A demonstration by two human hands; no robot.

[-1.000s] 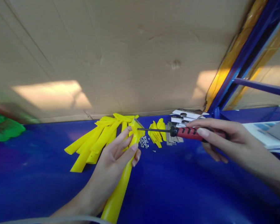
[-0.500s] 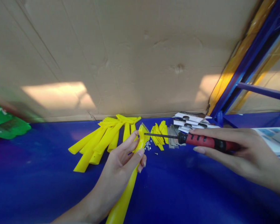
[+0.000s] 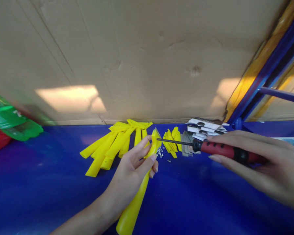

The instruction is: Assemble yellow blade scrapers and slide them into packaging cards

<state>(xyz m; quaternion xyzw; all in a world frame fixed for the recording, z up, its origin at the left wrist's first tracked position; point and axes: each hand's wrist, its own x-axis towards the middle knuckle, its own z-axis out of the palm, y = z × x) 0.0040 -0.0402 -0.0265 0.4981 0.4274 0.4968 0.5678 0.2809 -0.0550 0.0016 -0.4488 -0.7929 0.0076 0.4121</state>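
My left hand point(image 3: 131, 171) is closed around the neck of a yellow plastic scraper point(image 3: 133, 205), whose wide hollow handle slants down toward me. A thin translucent or metallic edge shows at its head. My right hand point(image 3: 264, 166) grips a red and black screwdriver point(image 3: 217, 151), held nearly level. Its tip meets the scraper's head, where a screw is too small to make out. Behind the head lies a heap of small silver screws point(image 3: 159, 151), partly hidden, with one loose screw point(image 3: 169, 161) beside it.
Several yellow handles point(image 3: 100, 147) are piled left of my hands on the blue tabletop point(image 3: 63, 202). Small yellow pieces point(image 3: 171, 142), thin grey blades point(image 3: 186, 143) and white packets point(image 3: 203, 125) lie to the right. A cardboard wall point(image 3: 147, 65) stands behind; green plastic point(image 3: 17, 122) is at left.
The view has shifted slightly left, so everything appears further right. Both hands keep their grips, and the screwdriver tip stays at the scraper's head.
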